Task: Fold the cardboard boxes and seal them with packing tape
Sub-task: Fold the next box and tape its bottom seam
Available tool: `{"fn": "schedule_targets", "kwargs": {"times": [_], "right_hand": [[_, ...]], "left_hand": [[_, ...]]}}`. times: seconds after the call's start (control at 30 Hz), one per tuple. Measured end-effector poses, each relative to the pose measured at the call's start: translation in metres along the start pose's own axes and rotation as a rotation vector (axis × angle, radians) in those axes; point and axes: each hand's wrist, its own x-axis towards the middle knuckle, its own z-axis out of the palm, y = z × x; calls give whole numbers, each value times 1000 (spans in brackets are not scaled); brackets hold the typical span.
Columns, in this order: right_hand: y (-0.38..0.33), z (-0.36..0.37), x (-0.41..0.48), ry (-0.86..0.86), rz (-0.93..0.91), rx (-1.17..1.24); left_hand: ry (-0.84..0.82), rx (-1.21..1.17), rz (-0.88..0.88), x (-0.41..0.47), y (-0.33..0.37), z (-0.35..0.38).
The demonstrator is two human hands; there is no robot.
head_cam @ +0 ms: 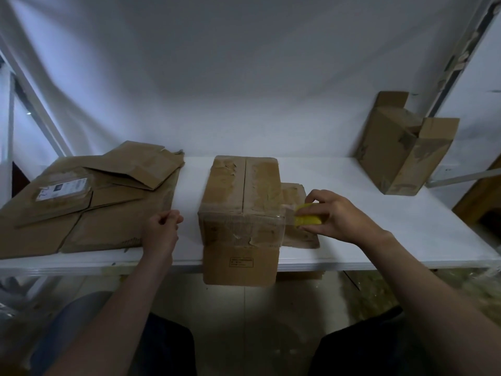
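In the head view the brown, tape-scarred cardboard box [241, 202] sits folded at frame centre on the white worktop [379, 213], its near end overhanging the edge. It looks light, stiff in the walls but soft at the worn seams, so flat pressure on the top flaps beside the centre seam should steady it best. The right grip [333, 215] is wrapped round a yellow plastic tape dispenser [307, 220] at the box's right side, hiding most of it, the left grip [162, 226] is curled with nothing visible inside, and the clear tape is hard to make out.
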Motion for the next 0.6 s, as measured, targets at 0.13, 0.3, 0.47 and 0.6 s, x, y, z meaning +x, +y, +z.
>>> {"fn": "schedule_targets", "kwargs": {"times": [0.13, 0.3, 0.47, 0.6], "right_hand": [[8, 13, 6, -18, 8, 12], [16, 30, 9, -46, 35, 47], [18, 46, 11, -27, 73, 104], [21, 52, 14, -11, 87, 136]], "left_hand": [[-24, 19, 26, 7, -10, 0], [-38, -1, -12, 14, -17, 9], [-41, 42, -27, 23, -20, 28], [-58, 66, -60, 29, -18, 44]]}}
